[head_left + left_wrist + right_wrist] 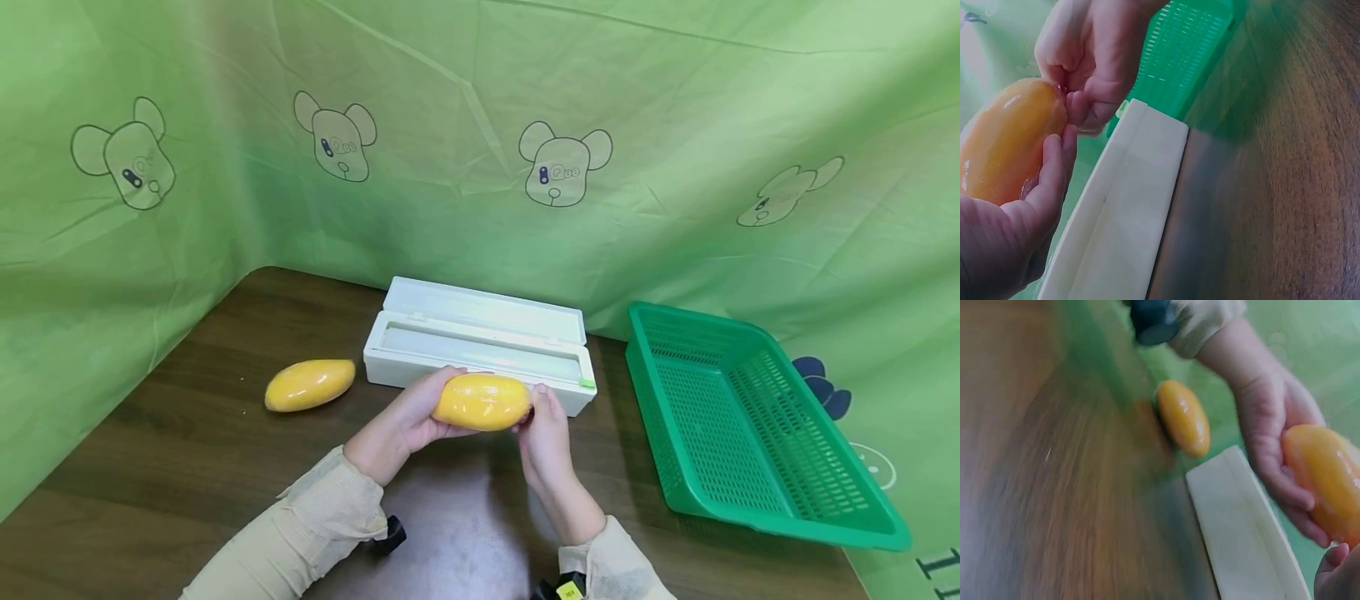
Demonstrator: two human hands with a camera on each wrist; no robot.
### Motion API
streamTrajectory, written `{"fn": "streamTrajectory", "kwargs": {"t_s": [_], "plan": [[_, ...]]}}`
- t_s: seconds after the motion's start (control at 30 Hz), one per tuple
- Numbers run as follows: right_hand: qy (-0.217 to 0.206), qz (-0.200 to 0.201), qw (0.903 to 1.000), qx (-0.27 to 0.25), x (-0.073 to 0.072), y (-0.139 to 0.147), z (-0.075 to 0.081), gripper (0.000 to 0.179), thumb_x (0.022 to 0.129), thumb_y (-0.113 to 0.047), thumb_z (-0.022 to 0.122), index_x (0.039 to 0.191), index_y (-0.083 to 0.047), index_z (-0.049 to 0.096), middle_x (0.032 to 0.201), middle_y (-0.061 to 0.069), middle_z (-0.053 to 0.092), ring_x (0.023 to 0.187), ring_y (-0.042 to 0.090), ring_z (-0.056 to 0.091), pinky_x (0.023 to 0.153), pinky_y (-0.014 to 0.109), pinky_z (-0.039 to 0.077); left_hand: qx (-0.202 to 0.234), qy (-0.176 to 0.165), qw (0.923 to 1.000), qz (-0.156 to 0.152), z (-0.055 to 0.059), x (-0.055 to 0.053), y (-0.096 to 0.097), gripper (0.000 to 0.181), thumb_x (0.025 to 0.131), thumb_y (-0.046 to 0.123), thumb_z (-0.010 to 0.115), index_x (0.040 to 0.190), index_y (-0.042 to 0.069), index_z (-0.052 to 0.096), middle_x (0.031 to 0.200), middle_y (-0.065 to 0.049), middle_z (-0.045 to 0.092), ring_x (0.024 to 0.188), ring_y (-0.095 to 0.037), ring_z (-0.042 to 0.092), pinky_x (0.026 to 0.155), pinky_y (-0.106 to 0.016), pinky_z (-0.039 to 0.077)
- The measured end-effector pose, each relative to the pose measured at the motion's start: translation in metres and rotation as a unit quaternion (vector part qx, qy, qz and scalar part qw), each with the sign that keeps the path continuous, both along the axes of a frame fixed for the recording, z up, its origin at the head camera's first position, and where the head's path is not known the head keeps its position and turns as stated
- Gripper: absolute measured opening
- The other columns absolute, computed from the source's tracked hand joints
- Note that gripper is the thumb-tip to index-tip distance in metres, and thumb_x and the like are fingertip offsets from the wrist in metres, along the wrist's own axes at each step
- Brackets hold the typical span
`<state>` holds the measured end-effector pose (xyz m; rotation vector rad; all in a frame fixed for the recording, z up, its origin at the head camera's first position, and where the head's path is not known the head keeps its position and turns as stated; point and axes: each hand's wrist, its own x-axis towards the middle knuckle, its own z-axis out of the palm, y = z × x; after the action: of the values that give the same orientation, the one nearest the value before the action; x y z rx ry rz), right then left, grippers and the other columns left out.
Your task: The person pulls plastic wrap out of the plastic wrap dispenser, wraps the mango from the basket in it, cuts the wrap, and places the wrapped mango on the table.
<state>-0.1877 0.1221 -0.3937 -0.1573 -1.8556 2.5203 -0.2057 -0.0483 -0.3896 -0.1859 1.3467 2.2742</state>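
A yellow mango (482, 402), shiny with clear plastic wrap, is held up in front of a white cling film dispenser (480, 379). My left hand (414, 418) cradles it from the left and below, the fingers curled round its underside. At the mango's right end my right hand (546, 435) pinches the gathered wrap between thumb and curled fingers, a grip that the left wrist view shows close up. On the table to the left lies a second glossy yellow mango (310, 385). The dispenser's lid (483, 308) stands raised, with the film roll showing inside.
A green plastic basket (651, 398) stands on the right side of the dark wooden table (150, 475). Green cloth (450, 100) with printed bear heads hangs behind and around the table.
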Motion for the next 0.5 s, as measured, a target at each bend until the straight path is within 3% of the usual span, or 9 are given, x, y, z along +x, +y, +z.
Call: {"fn": "streamTrajectory", "kwargs": {"t_s": [0.27,0.4,0.5], "plan": [[-0.033,0.034,0.9903,-0.13,0.0,0.002,0.006,0.026,0.114,-0.016,0.025,0.094,-0.009,0.042,0.085,0.001,0.038,0.073,0.009,0.04,0.064,0.017,0.037,0.007,-0.007,0.9999,0.009,0.0,-0.001,0.003,0.047,0.104,0.028,0.045,0.136,-0.007,0.046,0.111,-0.015,0.059,0.09,-0.022,0.067,0.092,-0.053,0.054],[-0.062,0.039,0.9858,-0.151,-0.001,0.008,0.007,0.029,0.109,-0.006,0.036,0.085,-0.01,0.052,0.079,-0.001,0.05,0.071,0.009,0.045,0.064,0.017,0.041,-0.001,0.008,1.0,0.0,-0.001,-0.001,0.001,0.048,0.104,0.027,0.046,0.138,-0.006,0.05,0.113,-0.015,0.059,0.093,-0.023,0.066,0.091,-0.052,0.055],[-0.095,0.053,0.9826,-0.15,-0.002,0.014,0.007,0.029,0.109,-0.006,0.037,0.086,-0.011,0.054,0.078,-0.003,0.057,0.073,0.01,0.05,0.069,0.019,0.045,-0.016,0.024,0.9996,-0.007,-0.004,-0.001,-0.001,0.049,0.103,0.026,0.047,0.141,-0.004,0.054,0.114,-0.015,0.06,0.095,-0.023,0.065,0.087,-0.049,0.057]]}}
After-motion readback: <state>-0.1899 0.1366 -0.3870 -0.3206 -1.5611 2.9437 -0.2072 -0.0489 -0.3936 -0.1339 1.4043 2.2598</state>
